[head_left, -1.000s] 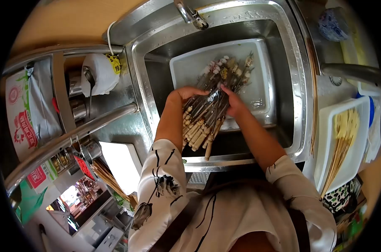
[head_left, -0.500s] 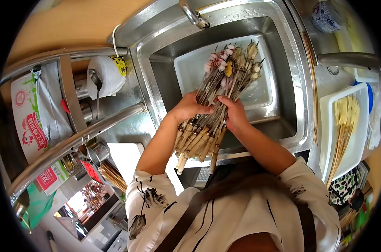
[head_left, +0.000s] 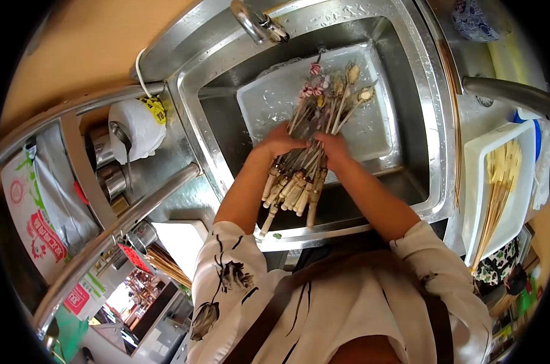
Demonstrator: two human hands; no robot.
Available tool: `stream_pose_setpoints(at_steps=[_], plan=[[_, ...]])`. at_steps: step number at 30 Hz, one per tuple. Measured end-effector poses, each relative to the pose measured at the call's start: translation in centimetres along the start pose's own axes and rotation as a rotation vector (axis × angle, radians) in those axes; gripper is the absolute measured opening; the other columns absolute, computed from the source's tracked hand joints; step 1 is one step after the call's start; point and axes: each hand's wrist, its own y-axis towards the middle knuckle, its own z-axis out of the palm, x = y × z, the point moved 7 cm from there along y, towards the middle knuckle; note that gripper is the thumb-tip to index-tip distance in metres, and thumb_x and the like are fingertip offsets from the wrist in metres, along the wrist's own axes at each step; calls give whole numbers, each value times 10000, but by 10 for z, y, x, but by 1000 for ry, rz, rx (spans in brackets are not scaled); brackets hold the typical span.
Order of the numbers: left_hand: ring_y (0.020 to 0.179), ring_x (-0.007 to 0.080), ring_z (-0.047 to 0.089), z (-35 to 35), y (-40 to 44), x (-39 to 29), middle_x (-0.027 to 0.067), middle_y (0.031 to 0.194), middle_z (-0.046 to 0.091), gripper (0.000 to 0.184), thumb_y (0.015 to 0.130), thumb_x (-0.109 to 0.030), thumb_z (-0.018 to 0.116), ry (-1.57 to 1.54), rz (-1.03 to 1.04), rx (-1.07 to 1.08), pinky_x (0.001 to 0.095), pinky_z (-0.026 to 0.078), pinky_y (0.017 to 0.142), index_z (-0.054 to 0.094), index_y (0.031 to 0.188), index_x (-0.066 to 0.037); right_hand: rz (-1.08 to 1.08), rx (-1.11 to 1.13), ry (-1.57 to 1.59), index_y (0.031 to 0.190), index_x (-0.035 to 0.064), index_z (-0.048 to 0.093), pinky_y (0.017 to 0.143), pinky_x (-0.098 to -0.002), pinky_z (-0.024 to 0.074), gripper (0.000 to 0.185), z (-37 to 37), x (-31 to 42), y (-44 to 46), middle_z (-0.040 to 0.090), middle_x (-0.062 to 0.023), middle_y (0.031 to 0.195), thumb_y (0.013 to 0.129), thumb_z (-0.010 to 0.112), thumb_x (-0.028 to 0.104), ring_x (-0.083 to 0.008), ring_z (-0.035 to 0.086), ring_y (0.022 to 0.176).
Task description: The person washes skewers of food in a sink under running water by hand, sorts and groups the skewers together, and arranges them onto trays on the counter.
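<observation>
Both hands hold a bundle of wooden-handled metal skewers [head_left: 294,189] over the sink [head_left: 224,124]. My left hand [head_left: 280,142] is closed round the bundle's left side, and my right hand [head_left: 334,151] grips its right side, thumbs close together. The handles point toward me. At the far ends, pinkish and pale food pieces [head_left: 311,91] sit on the skewers, tilted down over a white tub [head_left: 246,112] in the sink. Water lies in the tub. Some skewer shafts are hidden behind my fingers.
A faucet [head_left: 259,25] rises at the sink's back edge. On the right, a white tray [head_left: 471,200] holds thin sticks with yellowish pieces [head_left: 500,176]. A spoon [head_left: 123,136] lies on a white bag at left, beyond a metal rail [head_left: 126,224].
The skewers have moved lower into the sink, their food ends nearer the tub. Fewer handles show, and the tub's water looks stirred. The view has shifted slightly.
</observation>
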Motion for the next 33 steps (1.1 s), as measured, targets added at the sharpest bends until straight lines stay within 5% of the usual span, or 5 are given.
stream_pose_setpoints(at_steps=[2,10,16,23,33], plan=[[967,269,571,2,14,10,177,1067,594,705,609,-289,781,28,-105,-99,335,421,869,503,1185,8,31,-27,-40,904,-50,561,603,-384,487,217,-5,-7,20,584,-132,820,725,623,56,-241,598,750],[847,219,593,3,11,-3,116,979,628,503,645,-153,731,-270,-195,112,311,448,805,578,1081,47,76,25,188,893,-53,560,618,-396,523,171,3,-4,8,599,-132,838,756,583,46,-256,611,687],[818,192,613,-4,-45,-29,112,993,633,355,731,7,614,-575,-4,66,290,468,788,571,1083,28,-75,229,335,1023,-59,525,664,-422,533,312,10,19,-44,599,-174,907,712,550,-49,-293,619,759],[911,266,624,-2,-101,-36,191,1035,608,359,801,15,503,-1056,35,132,368,525,798,478,1154,77,-95,633,327,1308,-31,278,962,-444,409,590,25,35,-100,454,-179,1267,761,492,19,-327,451,1167],[945,333,605,13,-120,-44,245,1082,567,380,842,-43,459,-1214,128,165,400,516,820,430,1195,95,-142,697,280,1314,6,286,942,-473,429,594,31,40,-126,423,-199,1298,757,492,6,-361,452,1157]])
